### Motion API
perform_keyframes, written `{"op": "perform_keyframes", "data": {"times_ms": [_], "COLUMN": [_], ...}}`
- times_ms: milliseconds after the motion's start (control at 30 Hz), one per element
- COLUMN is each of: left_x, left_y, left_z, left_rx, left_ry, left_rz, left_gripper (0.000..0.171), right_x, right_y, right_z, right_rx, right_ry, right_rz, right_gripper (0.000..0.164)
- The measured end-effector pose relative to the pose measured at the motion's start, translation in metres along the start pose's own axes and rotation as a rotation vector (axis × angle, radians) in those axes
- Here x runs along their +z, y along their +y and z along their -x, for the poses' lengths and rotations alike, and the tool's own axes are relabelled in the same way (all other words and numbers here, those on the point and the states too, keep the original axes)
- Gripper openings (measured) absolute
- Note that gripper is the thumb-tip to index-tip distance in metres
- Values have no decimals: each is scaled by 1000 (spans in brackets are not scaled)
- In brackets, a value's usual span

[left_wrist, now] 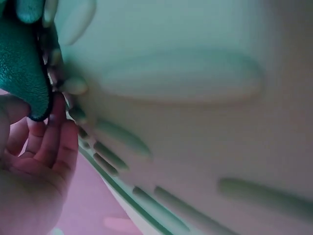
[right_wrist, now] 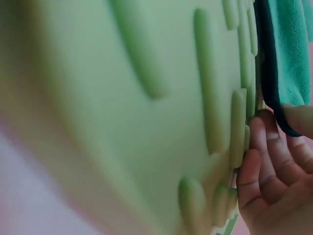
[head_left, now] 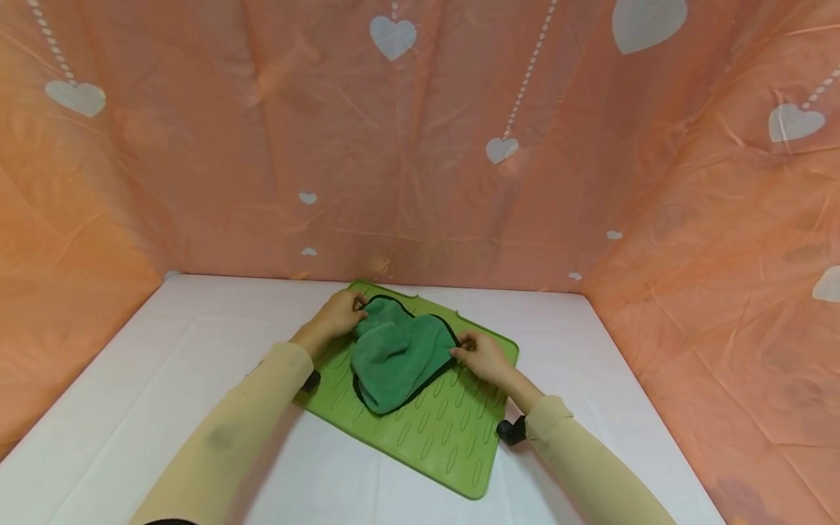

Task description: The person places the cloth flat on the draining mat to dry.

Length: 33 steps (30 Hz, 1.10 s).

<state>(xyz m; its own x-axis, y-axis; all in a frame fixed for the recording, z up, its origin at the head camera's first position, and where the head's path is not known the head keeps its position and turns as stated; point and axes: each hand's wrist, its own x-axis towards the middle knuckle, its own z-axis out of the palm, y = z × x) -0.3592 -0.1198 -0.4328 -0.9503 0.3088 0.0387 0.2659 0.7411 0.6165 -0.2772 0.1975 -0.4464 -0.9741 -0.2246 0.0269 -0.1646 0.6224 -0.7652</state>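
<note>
A green cloth (head_left: 394, 361) with a dark edging lies bunched and partly folded on a green ribbed mat (head_left: 453, 452). At the cloth's upper left corner, my left hand (head_left: 337, 312) pinches the edge between thumb and fingers. My right hand (head_left: 484, 357) pinches the right corner the same way. The left wrist view shows that corner of the cloth (left_wrist: 22, 73) between the thumb and fingers of the left hand (left_wrist: 39, 161). In the right wrist view the thumb of the right hand (right_wrist: 279, 176) presses the dark-edged corner (right_wrist: 288, 68) against the fingers.
The mat lies at a slant on a white table (head_left: 315, 467), with raised oval ribs over its surface. Orange sheeting (head_left: 407, 160) with white hearts hangs behind the table and along both sides. Black wrist mounts (head_left: 512, 430) show beside both forearms.
</note>
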Motion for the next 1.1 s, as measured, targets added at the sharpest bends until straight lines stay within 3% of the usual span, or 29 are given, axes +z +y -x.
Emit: {"op": "perform_keyframes", "data": {"times_ms": [200,467,733,1100], "left_x": [-2,-2,-1,-2], "left_y": [-4,-9,-10,-9], "left_z": [3,3,3,-4], "left_rx": [34,41,-18,36], "left_ry": [89,150,131,82], "left_rz": [96,100,98,31], "left_gripper": [30,31,37,25], "right_x": [-5,-22,-37,-49], "right_y": [6,11,26,36], "right_z": [1,-3,-14,-31], "right_rx": [27,44,63,60], "right_ry": [45,160,177,157], "right_rz": [-93,53,105,256], "right_gripper": [31,32,30,23]}}
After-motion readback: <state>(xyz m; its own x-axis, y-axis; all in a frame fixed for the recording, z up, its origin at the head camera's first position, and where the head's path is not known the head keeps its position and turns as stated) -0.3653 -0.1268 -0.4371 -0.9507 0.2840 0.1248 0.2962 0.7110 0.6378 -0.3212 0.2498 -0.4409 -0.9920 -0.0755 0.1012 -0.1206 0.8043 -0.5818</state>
